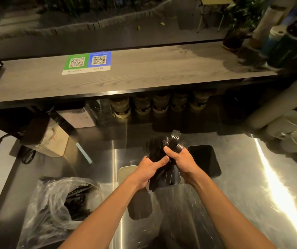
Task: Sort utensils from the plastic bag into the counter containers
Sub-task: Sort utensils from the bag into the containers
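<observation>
Your left hand, right hand: fingers curled round fanned black plastic forks. Loosen unevenly, forks likely spill past steel container below fingers.

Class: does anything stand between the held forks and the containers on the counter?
Nothing visible does. The left hand and right hand grip the forks directly over the open metal container.
</observation>
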`<state>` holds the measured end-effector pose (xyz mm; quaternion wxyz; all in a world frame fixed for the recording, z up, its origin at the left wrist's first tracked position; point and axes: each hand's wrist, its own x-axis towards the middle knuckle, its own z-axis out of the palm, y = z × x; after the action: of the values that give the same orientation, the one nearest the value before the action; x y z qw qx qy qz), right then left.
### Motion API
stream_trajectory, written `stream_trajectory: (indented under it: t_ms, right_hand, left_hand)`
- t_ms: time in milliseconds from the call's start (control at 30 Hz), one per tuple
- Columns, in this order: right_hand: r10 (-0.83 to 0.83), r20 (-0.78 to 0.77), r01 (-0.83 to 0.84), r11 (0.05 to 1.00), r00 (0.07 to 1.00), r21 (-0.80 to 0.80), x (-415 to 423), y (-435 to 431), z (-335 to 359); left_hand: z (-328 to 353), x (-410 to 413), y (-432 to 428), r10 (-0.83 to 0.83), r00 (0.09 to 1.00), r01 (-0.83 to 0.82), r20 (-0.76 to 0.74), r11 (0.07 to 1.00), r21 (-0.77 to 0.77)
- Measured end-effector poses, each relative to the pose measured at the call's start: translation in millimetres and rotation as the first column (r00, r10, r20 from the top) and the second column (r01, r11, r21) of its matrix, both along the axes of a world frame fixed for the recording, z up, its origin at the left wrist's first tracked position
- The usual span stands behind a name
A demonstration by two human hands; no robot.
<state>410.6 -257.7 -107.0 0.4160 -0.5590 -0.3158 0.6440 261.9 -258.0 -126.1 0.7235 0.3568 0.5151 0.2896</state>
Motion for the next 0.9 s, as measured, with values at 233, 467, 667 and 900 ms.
stream_trajectory:
  t_ms: [233,467,667,900]
  right_hand:
    - [-0.021,0.029,0.021,1.0,0.999,-0.013,15.0,12.5,-3.4]
    - [-0.105,-0.004,0.105,0.993,0.994,-0.045,15.7,13.2,-14.3]
    - [-0.139,-0.055,0.134,0.987,0.989,-0.089,11.1,11.7,-19.1]
    - [-0.1,-0.038,0.097,0.993,0.994,-0.063,4.0,8.3,-14.1]
  left_hand:
    - [-5.1,14.7,14.9,-0.018,0.999,0.016,-0.029,0.997,-0.075]
    - [-19.9,21.5,23.2,0.079,0.992,-0.081,-0.1,0.997,-0.01]
    - [-24.6,21.9,22.4,0.031,0.963,0.006,-0.267,0.991,0.136]
    - [-34.7,15.8,19.3,0.034,0.915,0.083,-0.402,0.959,0.27]
